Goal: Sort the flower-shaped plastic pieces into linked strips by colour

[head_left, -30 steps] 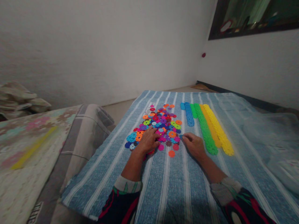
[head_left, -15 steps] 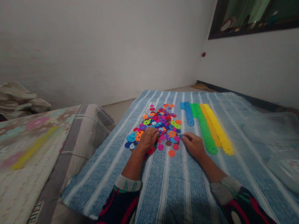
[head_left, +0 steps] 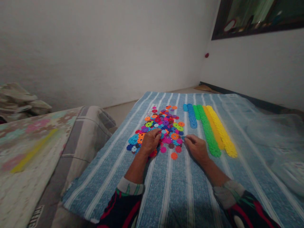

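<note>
A heap of small flower-shaped plastic discs [head_left: 163, 126] in many colours lies on a blue striped cloth [head_left: 175, 190]. My left hand [head_left: 150, 142] rests on the heap's near left edge, fingers curled and pinching among the discs; what it grips is hidden. My right hand [head_left: 197, 147] sits at the heap's right edge, thumb and forefinger pinched on a small blue disc [head_left: 183, 138]. To the right lie sorted rows of discs: a blue row [head_left: 192, 115], a green row [head_left: 207, 131], and a yellow row [head_left: 220, 131].
A folded grey blanket [head_left: 90, 126] and a patterned mattress [head_left: 28, 152] lie left of the cloth. White walls stand behind. A dark-framed opening [head_left: 256, 19] is at the upper right. Clear plastic sheeting [head_left: 273, 133] covers the cloth's right side.
My left hand's fingers have curled in from lying spread over the discs. My right hand has barely moved.
</note>
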`<act>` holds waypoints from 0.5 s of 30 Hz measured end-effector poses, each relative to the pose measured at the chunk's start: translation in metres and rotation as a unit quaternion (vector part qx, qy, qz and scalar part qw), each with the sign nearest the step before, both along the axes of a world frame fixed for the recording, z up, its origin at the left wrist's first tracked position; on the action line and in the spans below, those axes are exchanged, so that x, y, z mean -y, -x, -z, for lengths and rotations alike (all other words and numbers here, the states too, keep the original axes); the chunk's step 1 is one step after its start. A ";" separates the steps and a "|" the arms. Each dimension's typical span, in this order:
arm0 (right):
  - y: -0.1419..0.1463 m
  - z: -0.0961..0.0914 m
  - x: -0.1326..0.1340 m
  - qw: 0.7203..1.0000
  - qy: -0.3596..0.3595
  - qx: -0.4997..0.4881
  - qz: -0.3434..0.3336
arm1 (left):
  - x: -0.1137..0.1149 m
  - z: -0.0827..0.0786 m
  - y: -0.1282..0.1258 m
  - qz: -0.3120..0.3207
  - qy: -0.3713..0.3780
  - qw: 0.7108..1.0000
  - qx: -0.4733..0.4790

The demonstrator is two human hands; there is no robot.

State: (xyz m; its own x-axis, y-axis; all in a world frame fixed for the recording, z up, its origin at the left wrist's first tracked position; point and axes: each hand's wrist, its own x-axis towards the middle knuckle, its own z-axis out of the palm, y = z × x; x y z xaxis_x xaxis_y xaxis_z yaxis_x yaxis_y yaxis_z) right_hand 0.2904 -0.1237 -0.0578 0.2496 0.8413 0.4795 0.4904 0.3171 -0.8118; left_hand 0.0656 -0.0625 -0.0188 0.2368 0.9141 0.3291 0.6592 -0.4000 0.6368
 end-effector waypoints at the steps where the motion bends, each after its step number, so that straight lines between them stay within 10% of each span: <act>1: 0.002 -0.001 0.001 1.000 -0.010 -0.006 -0.009 | 0.002 -0.001 -0.003 0.009 0.002 1.000 0.007; 15: 0.007 0.002 0.004 0.995 0.008 -0.041 -0.087 | 0.034 0.007 -0.049 0.145 0.092 0.977 0.128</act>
